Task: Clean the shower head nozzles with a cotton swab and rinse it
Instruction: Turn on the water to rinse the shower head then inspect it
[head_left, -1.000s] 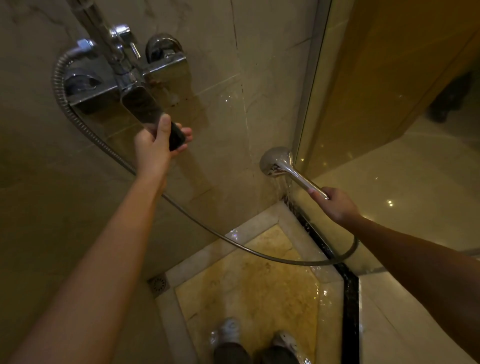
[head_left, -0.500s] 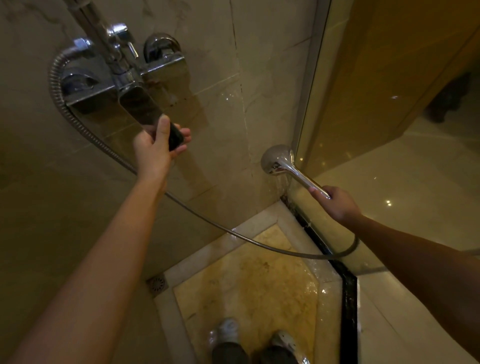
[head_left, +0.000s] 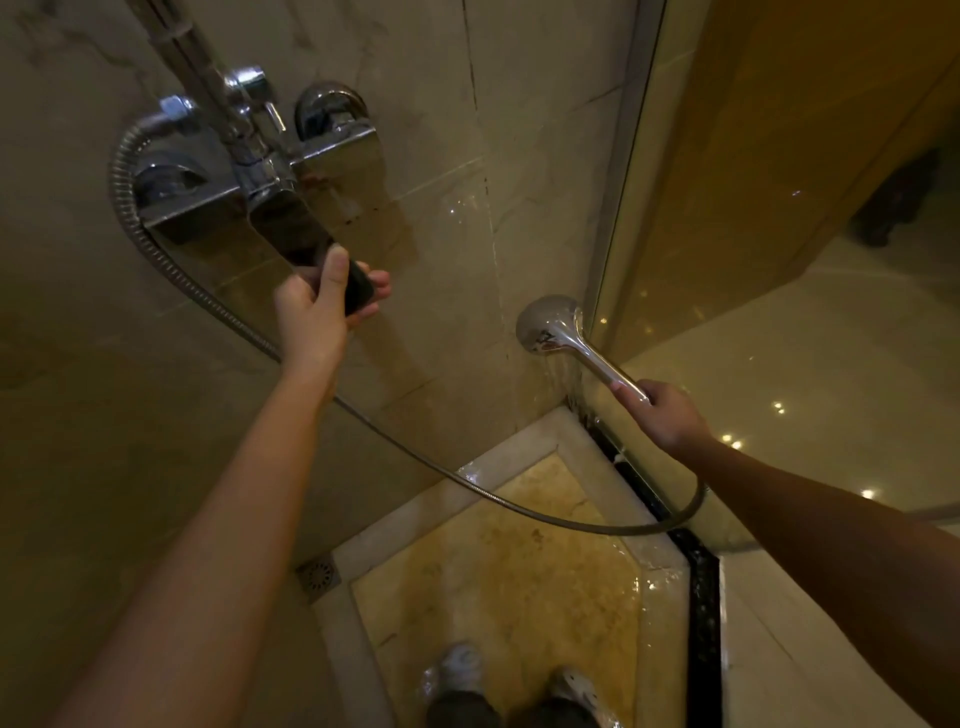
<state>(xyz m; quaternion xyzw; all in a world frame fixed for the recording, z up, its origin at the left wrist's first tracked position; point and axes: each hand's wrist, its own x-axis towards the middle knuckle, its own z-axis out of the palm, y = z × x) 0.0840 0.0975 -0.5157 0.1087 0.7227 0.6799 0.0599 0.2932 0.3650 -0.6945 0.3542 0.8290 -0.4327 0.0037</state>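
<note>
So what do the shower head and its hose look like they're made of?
The shower head looks chrome-finished: smooth and mirror-bright, with reflections on its back; solid metal or plated plastic, I cannot tell. The hose looks like spiral-wound metal: fine ribs, duller silver sheen.

My left arm stretches up and forward, my left hand (head_left: 316, 307) curled round the tap lever (head_left: 291, 228) with the thumb on top, while my right arm reaches out lower, my right hand (head_left: 668, 417) gripping the shower head (head_left: 549, 325) by its handle.
</note>
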